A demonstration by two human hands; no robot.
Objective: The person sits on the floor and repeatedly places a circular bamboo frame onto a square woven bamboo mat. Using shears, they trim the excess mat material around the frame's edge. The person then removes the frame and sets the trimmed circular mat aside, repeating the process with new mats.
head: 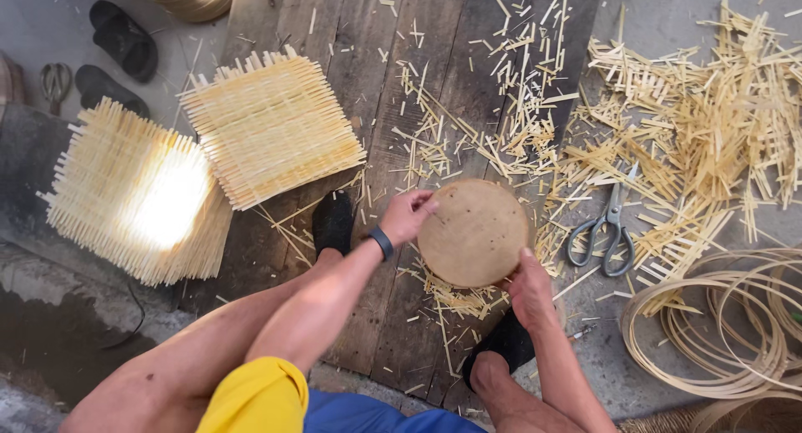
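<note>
Centre frame: we've got round wooden disc (474, 232) pinched at upper-left edge by left hand (407, 216), right hand (530, 289) fingers clamped on lower-right rim. Two woven mat stacks (271, 125) done upper left; trimmed offcuts (693, 124) litter right, scissors (607, 228) idle beside disc.

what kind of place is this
Likely a small bamboo-weaving workshop at floor level: stacks of woven mats, cut strips littering the plank floor, coiled hoops beside scissors. Both hands hold a round wooden disc.
</note>
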